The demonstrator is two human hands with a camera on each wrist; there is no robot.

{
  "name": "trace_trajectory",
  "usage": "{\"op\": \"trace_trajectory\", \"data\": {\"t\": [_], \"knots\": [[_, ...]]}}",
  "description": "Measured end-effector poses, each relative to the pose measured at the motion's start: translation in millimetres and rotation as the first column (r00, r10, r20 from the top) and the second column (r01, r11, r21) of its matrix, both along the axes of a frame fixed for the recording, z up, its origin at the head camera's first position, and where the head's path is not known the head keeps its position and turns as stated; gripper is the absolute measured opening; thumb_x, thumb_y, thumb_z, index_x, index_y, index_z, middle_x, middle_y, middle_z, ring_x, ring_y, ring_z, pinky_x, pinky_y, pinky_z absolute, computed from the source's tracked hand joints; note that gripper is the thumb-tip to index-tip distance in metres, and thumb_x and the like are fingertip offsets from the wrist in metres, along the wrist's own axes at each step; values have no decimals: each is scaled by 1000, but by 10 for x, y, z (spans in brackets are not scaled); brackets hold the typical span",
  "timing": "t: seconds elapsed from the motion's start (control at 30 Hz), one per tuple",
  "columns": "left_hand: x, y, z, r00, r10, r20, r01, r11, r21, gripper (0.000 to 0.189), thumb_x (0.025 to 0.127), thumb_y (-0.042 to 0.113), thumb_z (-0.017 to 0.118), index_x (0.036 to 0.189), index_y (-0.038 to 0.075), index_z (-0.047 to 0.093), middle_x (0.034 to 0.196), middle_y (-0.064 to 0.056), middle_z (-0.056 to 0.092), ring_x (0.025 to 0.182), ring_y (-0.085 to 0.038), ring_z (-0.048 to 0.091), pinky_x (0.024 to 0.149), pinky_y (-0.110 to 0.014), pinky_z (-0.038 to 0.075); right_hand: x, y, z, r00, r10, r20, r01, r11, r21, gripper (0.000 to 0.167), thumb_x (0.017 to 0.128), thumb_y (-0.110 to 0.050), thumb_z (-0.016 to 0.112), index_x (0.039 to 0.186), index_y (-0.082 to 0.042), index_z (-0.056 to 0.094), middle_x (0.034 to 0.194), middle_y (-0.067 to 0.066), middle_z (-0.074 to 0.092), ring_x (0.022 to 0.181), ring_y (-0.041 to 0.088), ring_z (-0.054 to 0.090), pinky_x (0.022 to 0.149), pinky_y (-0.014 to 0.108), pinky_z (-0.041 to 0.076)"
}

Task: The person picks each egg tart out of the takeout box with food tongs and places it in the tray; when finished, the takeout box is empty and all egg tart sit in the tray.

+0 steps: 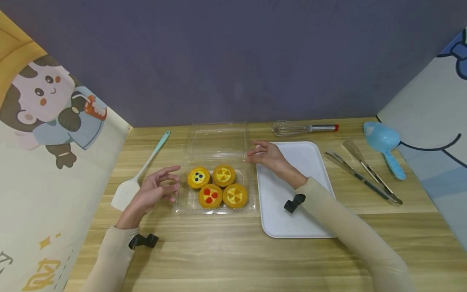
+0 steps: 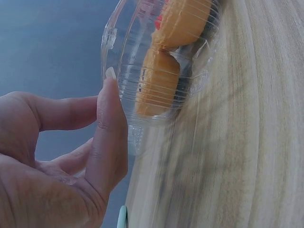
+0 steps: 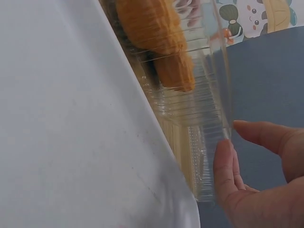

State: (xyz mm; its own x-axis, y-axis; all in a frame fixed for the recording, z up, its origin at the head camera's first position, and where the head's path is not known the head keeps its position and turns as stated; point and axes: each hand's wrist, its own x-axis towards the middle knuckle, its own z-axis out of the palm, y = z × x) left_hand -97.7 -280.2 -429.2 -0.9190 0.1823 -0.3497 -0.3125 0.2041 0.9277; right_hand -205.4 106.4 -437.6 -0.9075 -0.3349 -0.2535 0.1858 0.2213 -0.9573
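A clear hinged plastic box (image 1: 186,207) stands on the table with its lid (image 1: 219,140) laid back behind it. Inside are several toy egg tarts: one with blue dots (image 1: 198,177), one with red pieces (image 1: 210,196), and others with yellow wedges (image 1: 235,196). My left hand (image 1: 155,190) is at the box's left side, fingers loosely extended, a fingertip by the clear rim in the left wrist view. At the back right corner, near the hinge, is my right hand (image 1: 271,160). Its thumb and fingers are apart beside the box's edge (image 3: 227,95); contact is unclear.
A white tray (image 1: 284,227) lies right of the box, under my right forearm. A white spatula (image 1: 125,194) with a mint handle lies left. A whisk (image 1: 292,128), two tongs-like utensils (image 1: 359,174) and a blue scoop (image 1: 381,138) lie at the back and right.
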Motion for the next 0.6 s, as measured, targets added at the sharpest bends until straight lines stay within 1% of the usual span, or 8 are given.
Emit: {"op": "trace_trajectory", "data": {"t": [0.1, 0.2, 0.33, 0.4, 0.53, 0.6], "knots": [[4, 2, 1, 1000, -3, -5, 3, 1000, 0, 66, 102, 2, 61, 162, 6, 33, 127, -13, 58, 82, -12, 69, 65, -29, 66, 34, 54, 32, 1000, 2, -17, -2, 1000, 2, 76, 92, -10, 79, 158, -5, 42, 128, 23, 70, 97, 6, 71, 89, 23, 61], [4, 3, -3, 1000, -7, -8, 7, 1000, 1, 66, 102, 2, 61, 162, 6, 33, 127, -14, 57, 83, -13, 69, 65, -29, 66, 78, 149, 77, 1000, 11, -29, -11, 1000, 7, 75, 93, -8, 78, 158, -5, 41, 132, 27, 67, 97, 7, 71, 92, 30, 64], [3, 3, -10, 1000, -12, -12, 12, 1000, 2, 66, 103, 2, 60, 162, 6, 32, 127, -13, 57, 83, -14, 68, 64, -30, 66, 140, 325, 132, 998, 18, -52, -16, 999, 27, 76, 93, -7, 77, 159, -6, 40, 134, 27, 63, 97, 7, 71, 96, 39, 64], [2, 3, -15, 1000, -16, -15, 16, 1000, 3, 66, 103, 2, 60, 162, 6, 32, 127, -13, 57, 84, -14, 68, 65, -30, 66, 174, 431, 159, 997, 15, -72, -11, 999, 48, 77, 93, -8, 77, 160, -7, 39, 134, 27, 63, 97, 6, 71, 93, 35, 64], [2, -5, -24, 1000, -23, -15, 23, 1000, 7, 66, 103, 3, 60, 162, 7, 31, 127, -14, 56, 84, -15, 69, 65, -30, 66, 238, 664, 227, 995, -7, -96, 15, 996, 83, 77, 93, -10, 78, 159, -10, 40, 133, 26, 64, 97, 2, 70, 86, 22, 63], [4, -11, -21, 1000, -26, -15, 26, 1000, 11, 67, 103, 4, 61, 163, 7, 31, 128, -15, 55, 84, -15, 69, 65, -30, 66, 269, 789, 271, 993, -23, -114, 36, 993, 113, 76, 93, -12, 79, 159, -11, 42, 131, 22, 66, 96, 0, 70, 83, 17, 61]]}}
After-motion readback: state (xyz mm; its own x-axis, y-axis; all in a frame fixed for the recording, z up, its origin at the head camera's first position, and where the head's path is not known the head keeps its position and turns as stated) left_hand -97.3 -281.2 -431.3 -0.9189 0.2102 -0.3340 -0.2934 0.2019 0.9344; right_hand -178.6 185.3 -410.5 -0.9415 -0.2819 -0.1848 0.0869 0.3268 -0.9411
